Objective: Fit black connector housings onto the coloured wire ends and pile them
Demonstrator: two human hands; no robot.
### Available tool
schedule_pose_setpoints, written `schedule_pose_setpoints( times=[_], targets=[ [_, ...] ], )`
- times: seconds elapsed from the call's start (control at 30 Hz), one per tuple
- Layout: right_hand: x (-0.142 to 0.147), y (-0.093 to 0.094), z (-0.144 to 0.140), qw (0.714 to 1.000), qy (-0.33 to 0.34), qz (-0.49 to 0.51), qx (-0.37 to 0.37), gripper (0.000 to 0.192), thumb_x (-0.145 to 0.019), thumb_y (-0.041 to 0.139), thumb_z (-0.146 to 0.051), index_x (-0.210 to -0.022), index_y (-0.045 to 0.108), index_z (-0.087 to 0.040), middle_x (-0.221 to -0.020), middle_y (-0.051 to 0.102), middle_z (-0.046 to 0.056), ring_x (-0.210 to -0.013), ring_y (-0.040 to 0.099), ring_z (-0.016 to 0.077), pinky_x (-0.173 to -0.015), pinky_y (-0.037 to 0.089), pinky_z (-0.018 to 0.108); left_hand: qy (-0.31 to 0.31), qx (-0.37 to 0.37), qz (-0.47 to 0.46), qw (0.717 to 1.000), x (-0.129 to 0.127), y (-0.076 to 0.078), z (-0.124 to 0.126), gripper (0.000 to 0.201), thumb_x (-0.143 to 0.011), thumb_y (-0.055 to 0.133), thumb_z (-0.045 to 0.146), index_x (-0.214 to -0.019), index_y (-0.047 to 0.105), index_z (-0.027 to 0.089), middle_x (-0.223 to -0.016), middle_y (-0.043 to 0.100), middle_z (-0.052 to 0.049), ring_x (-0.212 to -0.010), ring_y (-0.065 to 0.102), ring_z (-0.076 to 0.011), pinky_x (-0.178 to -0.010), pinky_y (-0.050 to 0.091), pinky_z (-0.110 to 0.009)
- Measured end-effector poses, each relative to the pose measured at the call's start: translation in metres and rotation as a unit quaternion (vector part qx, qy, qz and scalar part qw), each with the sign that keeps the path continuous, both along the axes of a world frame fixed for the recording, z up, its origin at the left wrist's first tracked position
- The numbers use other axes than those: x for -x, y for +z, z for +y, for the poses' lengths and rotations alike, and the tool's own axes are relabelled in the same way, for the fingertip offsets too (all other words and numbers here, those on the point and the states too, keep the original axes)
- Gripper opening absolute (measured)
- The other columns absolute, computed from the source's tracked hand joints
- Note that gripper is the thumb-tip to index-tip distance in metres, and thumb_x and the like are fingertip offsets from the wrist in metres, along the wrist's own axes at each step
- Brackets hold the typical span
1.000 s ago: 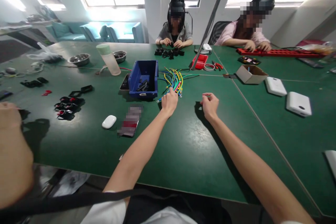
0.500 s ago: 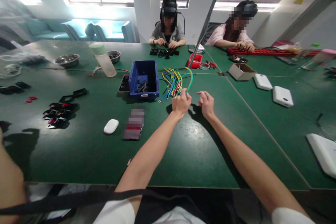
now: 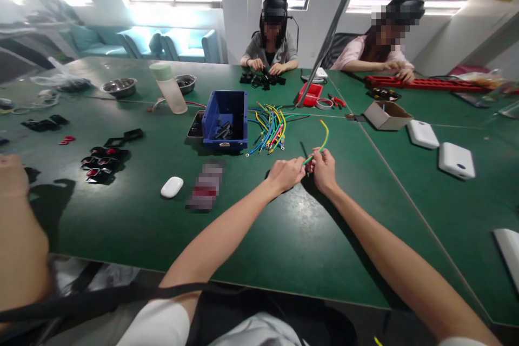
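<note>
A yellow-green wire is held between my two hands above the green table. My left hand is closed around its lower end, and whatever is at that end is hidden in the fingers. My right hand pinches the same wire further along, and its free end curves up and away. Just beyond my hands lies a loose bundle of wires in blue, yellow, green and red, some with ring terminals on their ends. Left of the bundle stands a blue bin with dark parts inside.
A phone-like object and a white case lie to the left, with black-and-red parts further out. White boxes and a small carton are on the right. Two people work across the table; another person's arm enters at left.
The yellow-green wire has come away from the bundle, toward me and to the right. My right hand, earlier apart with fingers out, now pinches it. The view has shifted slightly.
</note>
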State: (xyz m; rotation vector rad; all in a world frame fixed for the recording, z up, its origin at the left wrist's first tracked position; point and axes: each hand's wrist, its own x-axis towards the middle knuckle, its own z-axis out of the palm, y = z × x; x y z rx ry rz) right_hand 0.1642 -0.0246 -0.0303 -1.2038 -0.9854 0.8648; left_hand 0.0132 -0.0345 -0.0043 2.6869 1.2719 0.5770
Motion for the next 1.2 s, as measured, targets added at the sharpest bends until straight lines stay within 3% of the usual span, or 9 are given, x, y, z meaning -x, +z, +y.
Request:
schedule_pose_setpoints(
  times=[0.23, 0.43, 0.6, 0.67, 0.73, 0.87, 1.0, 1.2],
  targets=[
    [-0.015, 0.002, -0.012, 0.999, 0.031, 0.026, -0.002, 0.030, -0.080, 0.059, -0.040, -0.102, 0.045, -0.024, -0.066, 0.057, -0.007, -0.042, 0.050, 0.0086, -0.038, 0.038, 0.019, 0.022, 0.043, -0.002, 0.999, 0.007, 0.003, -0.018, 0.034, -0.101, 0.030, 0.035, -0.115, 0.057, 0.021, -0.107, 0.069, -0.008, -0.090, 0.069, -0.0215, -0.076, 0.052, -0.031],
    [-0.016, 0.003, -0.010, 0.997, -0.026, 0.075, -0.011, 0.028, -0.081, 0.055, -0.037, -0.101, 0.040, -0.026, -0.068, 0.057, -0.008, -0.041, 0.050, 0.0076, -0.039, 0.042, 0.019, 0.049, 0.061, -0.074, 0.994, 0.005, 0.006, -0.015, 0.030, -0.099, 0.037, 0.029, -0.114, 0.063, 0.023, -0.110, 0.069, -0.005, -0.100, 0.066, -0.0182, -0.087, 0.050, -0.029],
    [-0.023, 0.001, -0.010, 0.992, -0.076, 0.097, -0.030, 0.025, -0.079, 0.052, -0.031, -0.098, 0.036, -0.026, -0.066, 0.056, -0.009, -0.041, 0.051, 0.0079, -0.039, 0.043, 0.019, 0.065, 0.010, -0.142, 0.988, 0.012, 0.011, 0.000, 0.025, -0.094, 0.046, 0.030, -0.099, 0.068, 0.020, -0.094, 0.072, -0.005, -0.085, 0.067, -0.0156, -0.080, 0.049, -0.025],
    [-0.028, 0.000, -0.013, 0.989, -0.099, 0.108, -0.032, 0.024, -0.078, 0.051, -0.030, -0.096, 0.035, -0.026, -0.065, 0.055, -0.010, -0.040, 0.051, 0.0082, -0.038, 0.042, 0.019, 0.121, -0.043, -0.173, 0.976, 0.026, 0.024, 0.014, 0.026, -0.093, 0.044, 0.030, -0.097, 0.067, 0.018, -0.085, 0.071, -0.005, -0.076, 0.066, -0.0150, -0.077, 0.048, -0.025],
    [-0.033, 0.000, -0.019, 0.987, -0.110, 0.112, -0.031, 0.023, -0.078, 0.051, -0.030, -0.095, 0.035, -0.026, -0.063, 0.054, -0.010, -0.039, 0.051, 0.0083, -0.036, 0.040, 0.018, 0.216, -0.095, -0.187, 0.954, 0.046, 0.041, 0.032, 0.028, -0.094, 0.041, 0.030, -0.098, 0.065, 0.016, -0.083, 0.069, -0.006, -0.074, 0.064, -0.0163, -0.076, 0.047, -0.026],
    [-0.038, 0.000, -0.035, 0.989, -0.101, 0.104, -0.031, 0.023, -0.079, 0.052, -0.031, -0.095, 0.036, -0.026, -0.059, 0.050, -0.012, -0.037, 0.050, 0.0085, -0.035, 0.039, 0.018, 0.388, -0.109, -0.149, 0.903, 0.092, 0.068, 0.069, 0.031, -0.094, 0.038, 0.027, -0.115, 0.059, 0.019, -0.099, 0.069, -0.009, -0.093, 0.065, -0.0238, -0.086, 0.046, -0.034],
    [-0.039, 0.002, -0.040, 0.989, -0.103, 0.103, -0.029, 0.021, -0.080, 0.050, -0.030, -0.095, 0.036, -0.026, -0.057, 0.050, -0.012, -0.037, 0.050, 0.0091, -0.035, 0.040, 0.018, 0.439, -0.032, -0.056, 0.896, 0.122, 0.062, 0.092, 0.032, -0.088, 0.047, 0.028, -0.115, 0.061, 0.016, -0.111, 0.067, -0.017, -0.106, 0.062, -0.0327, -0.091, 0.046, -0.043],
    [-0.040, 0.004, -0.033, 0.990, -0.106, 0.092, -0.017, 0.021, -0.080, 0.050, -0.031, -0.096, 0.037, -0.025, -0.056, 0.049, -0.012, -0.038, 0.051, 0.0089, -0.036, 0.041, 0.018, 0.484, 0.119, -0.027, 0.867, 0.133, 0.046, 0.114, 0.040, -0.074, 0.063, 0.027, -0.112, 0.064, 0.012, -0.116, 0.063, -0.026, -0.111, 0.060, -0.0416, -0.090, 0.046, -0.052]
  ],
)
